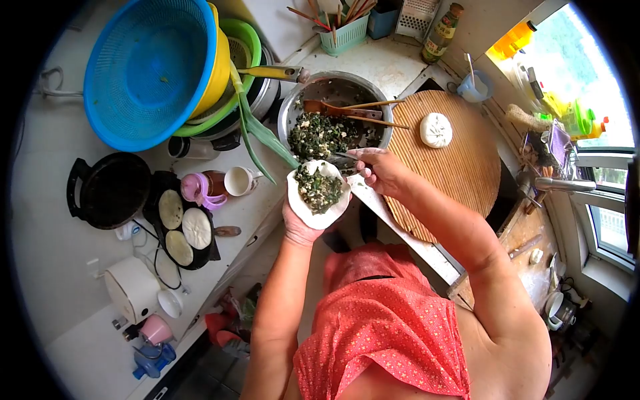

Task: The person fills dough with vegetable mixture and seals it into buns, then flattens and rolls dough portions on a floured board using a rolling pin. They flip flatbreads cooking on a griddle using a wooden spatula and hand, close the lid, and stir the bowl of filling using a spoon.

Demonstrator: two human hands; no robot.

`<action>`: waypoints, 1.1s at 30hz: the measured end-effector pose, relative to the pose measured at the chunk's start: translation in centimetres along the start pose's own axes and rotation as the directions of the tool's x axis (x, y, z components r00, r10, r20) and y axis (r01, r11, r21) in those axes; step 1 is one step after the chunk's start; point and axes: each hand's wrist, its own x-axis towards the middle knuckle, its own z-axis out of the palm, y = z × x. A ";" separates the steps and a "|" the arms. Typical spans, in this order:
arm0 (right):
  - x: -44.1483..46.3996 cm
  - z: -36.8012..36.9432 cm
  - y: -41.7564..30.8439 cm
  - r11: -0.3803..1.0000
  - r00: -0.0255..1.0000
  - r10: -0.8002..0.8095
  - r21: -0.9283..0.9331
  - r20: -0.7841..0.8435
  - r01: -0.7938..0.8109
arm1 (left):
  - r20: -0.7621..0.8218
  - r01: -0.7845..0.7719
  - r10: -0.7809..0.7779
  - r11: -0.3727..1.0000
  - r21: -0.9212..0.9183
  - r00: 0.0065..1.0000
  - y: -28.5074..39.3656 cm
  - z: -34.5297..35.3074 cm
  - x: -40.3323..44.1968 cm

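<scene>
My left hand [301, 228] holds up a round dough wrapper [319, 218] from below, with a heap of chopped green filling [319, 187] on it. Beside it, my right hand [381, 172] has its fingers closed on a thin metal utensil, apparently a spoon [343, 160], whose end is mostly hidden. Just beyond both hands stands a steel bowl [381, 87] with more filling, a wooden spatula [323, 107] and chopsticks [373, 105] in it. One finished filled bun [437, 130] rests on the round slatted board [460, 180] to the right.
At left, a dark pan [203, 255] holds several flat dough rounds, beside an open black pan [113, 190]. Cups [239, 181] stand near it. Stacked blue and yellow baskets [150, 73] and a long green leaf [263, 137] lie at upper left. A bottle [442, 33] stands at the back.
</scene>
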 end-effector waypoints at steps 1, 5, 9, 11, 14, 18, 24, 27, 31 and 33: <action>0.0 0.0 0.0 1.000 1.000 0.007 0.004 -0.006 -0.007 | -0.001 0.000 0.000 1.000 0.003 1.000 0.0 0.0 0.0; 0.3 -0.6 0.1 1.000 1.000 0.001 0.025 0.022 -0.001 | -0.034 -0.010 0.011 0.999 0.041 0.999 0.1 0.4 -0.1; -0.3 -1.2 -0.1 0.998 0.998 -0.058 0.031 0.038 0.057 | -0.027 -0.015 0.017 0.998 0.054 0.999 0.0 0.8 0.0; -0.8 -1.4 -0.5 0.994 0.994 -0.102 0.041 0.048 0.100 | -0.010 -0.010 0.011 0.999 0.033 1.000 -0.1 1.3 0.3; -1.3 -2.1 -1.2 0.983 0.981 -0.182 0.016 0.070 0.181 | -0.004 -0.014 0.014 0.999 0.035 1.000 -0.5 2.0 0.8; -2.9 -2.1 -2.7 0.977 0.977 -0.210 -0.032 0.046 0.212 | -0.012 -0.013 0.014 0.998 0.067 1.000 -0.6 2.6 1.8; -6.0 -1.7 -3.6 0.925 0.932 -0.335 -0.142 0.138 0.354 | 0.090 -0.081 0.078 0.996 0.031 0.993 -0.9 3.4 3.9; -7.7 -1.5 -2.7 0.615 0.838 -0.478 -0.582 0.263 0.533 | 0.088 -0.131 0.121 0.984 0.124 0.989 -0.7 4.1 5.0; -7.4 -2.1 -0.2 -0.499 0.502 -0.586 -0.771 0.636 0.395 | 0.217 -0.064 0.038 0.991 0.116 0.976 -0.3 4.2 6.1; -6.9 -2.5 0.5 -0.538 0.474 -0.589 -0.756 0.654 0.373 | 0.209 -0.086 0.062 0.990 0.110 0.976 -0.5 4.4 6.3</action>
